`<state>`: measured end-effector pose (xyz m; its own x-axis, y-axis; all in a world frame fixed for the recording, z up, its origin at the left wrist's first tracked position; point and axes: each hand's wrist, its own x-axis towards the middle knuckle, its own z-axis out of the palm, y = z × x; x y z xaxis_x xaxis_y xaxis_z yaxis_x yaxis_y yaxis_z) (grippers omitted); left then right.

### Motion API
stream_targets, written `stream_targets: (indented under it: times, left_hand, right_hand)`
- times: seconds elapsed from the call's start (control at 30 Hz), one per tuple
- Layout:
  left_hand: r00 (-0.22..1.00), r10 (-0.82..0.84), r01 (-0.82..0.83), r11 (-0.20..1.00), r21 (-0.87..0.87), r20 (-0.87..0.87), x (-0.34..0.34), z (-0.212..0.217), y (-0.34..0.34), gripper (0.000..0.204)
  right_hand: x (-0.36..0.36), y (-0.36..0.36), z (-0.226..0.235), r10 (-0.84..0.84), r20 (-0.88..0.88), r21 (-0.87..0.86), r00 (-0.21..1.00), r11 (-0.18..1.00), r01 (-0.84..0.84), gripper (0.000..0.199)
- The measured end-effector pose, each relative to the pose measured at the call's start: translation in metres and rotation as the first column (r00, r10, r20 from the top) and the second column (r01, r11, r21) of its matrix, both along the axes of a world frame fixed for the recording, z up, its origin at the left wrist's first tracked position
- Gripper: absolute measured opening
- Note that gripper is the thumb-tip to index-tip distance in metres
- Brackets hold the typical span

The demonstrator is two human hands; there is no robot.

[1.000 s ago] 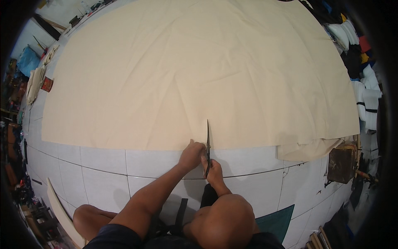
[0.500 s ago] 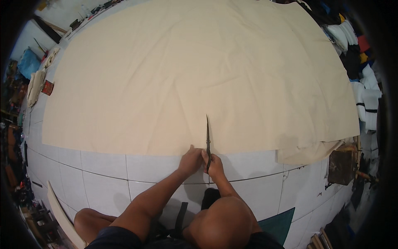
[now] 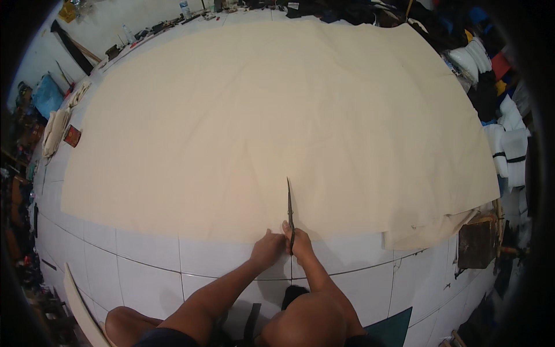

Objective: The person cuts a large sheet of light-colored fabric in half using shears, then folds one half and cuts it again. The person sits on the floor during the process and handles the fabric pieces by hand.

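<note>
A large cream cloth [image 3: 231,127] lies spread over the white tiled floor, with faint creases. At its near edge, my right hand [image 3: 302,243] is closed around the handles of dark scissors [image 3: 290,211]. Their long blades point away from me over the cloth and look nearly closed. Close beside the handles, my left hand [image 3: 268,248] is closed at the cloth's edge, its fingertips against my right hand. What those fingers hold, if anything, is hidden.
A folded cloth corner [image 3: 404,240] lies near right, beside a brown box [image 3: 477,244]. White wrapped bundles [image 3: 511,147] stand along the right. At the left are a small red container [image 3: 72,136] and a blue bag [image 3: 47,97]. A green sheet [image 3: 393,328] lies near my right knee.
The view has tilted up, so the cloth, hands and scissors sit lower in it and the cloth's far edge shows. Both hands keep their places at the near edge.
</note>
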<state>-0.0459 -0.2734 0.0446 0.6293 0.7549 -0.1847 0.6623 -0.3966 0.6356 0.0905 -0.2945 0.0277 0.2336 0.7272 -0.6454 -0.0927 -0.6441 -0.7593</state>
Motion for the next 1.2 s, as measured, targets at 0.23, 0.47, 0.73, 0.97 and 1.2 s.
stream_targets:
  times: [0.23,0.47,0.73,0.97,1.2]
  left_hand:
    - [1.0,0.011,-0.011,0.996,0.087,-0.008,-0.013,-0.022,-0.004,0.016]
    - [0.975,-0.22,0.22,0.935,0.277,-0.029,-0.021,-0.014,-0.008,0.055]
    - [0.933,-0.116,0.17,0.976,0.134,-0.339,-0.001,-0.012,-0.04,0.074]
    - [0.901,-0.195,0.241,0.968,0.074,-0.388,0.004,-0.005,-0.033,0.083]
    - [0.911,-0.18,0.219,0.973,0.067,-0.371,0.005,-0.001,-0.03,0.083]
  right_hand:
    - [-0.008,-0.002,-0.002,-0.018,-0.042,0.048,0.999,0.999,0.02,0.055]
    - [0.003,0.005,0.015,0.08,-0.055,0.027,0.995,0.997,-0.079,0.056]
    - [-0.007,0.025,0.005,0.002,-0.138,0.052,0.99,0.999,0.005,0.052]
    - [-0.003,0.051,-0.036,0.049,0.111,0.037,0.993,0.998,-0.053,0.064]
    - [-0.006,0.048,-0.033,-0.026,0.144,0.129,0.989,0.992,0.007,0.05]
